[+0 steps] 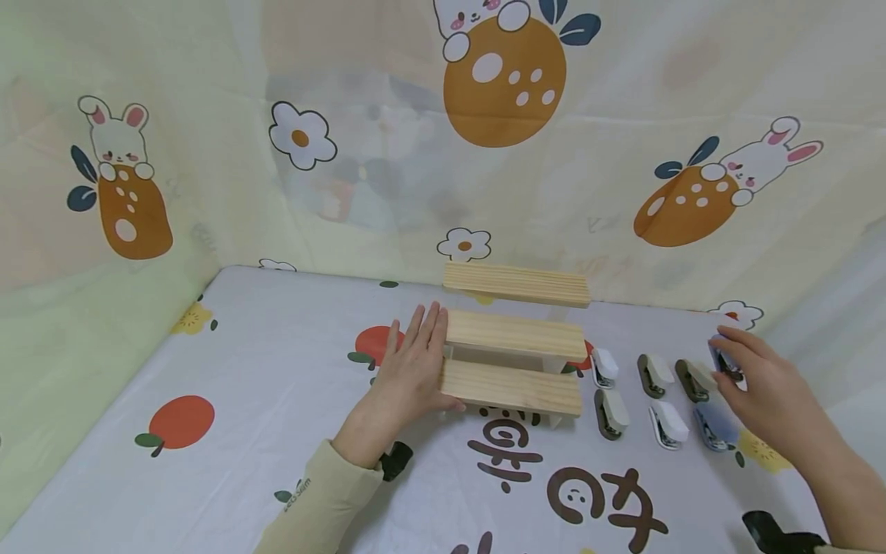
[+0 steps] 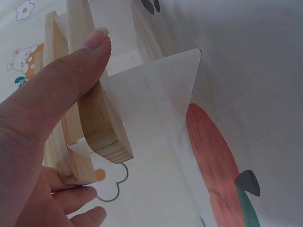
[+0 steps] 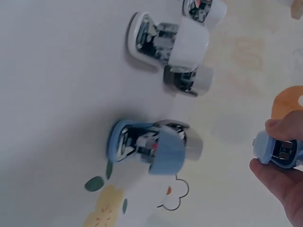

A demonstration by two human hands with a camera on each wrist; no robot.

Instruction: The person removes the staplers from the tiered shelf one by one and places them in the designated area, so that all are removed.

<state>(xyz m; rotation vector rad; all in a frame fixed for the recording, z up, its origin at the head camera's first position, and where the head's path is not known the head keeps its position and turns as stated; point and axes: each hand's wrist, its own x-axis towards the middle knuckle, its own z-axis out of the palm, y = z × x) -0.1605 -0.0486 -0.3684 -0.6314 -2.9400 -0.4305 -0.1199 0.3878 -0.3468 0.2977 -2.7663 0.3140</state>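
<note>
A three-step wooden display stand [image 1: 514,386] with whitish translucent supports [image 2: 156,85] stands mid-table in the head view. Against its left end rests my left hand [image 1: 410,373], fingers mostly straight, the thumb lying on the lowest board. At the right, my right hand [image 1: 768,385] pinches a small blue stapler [image 3: 262,147] between thumb and fingers, raised off the cloth. Another blue stapler [image 1: 715,425] lies below that hand. Beside it are a white stapler [image 1: 668,425] and grey-and-white staplers, one of them a dark grey-and-white stapler [image 1: 694,380].
Between stand and right hand, several more staplers sit in loose rows, including a white-topped stapler [image 1: 604,368] and a grey-and-white stapler [image 1: 611,414] close to the stand's right end. A printed cloth [image 1: 277,431] covers the table; a printed curtain [image 1: 374,185] hangs behind.
</note>
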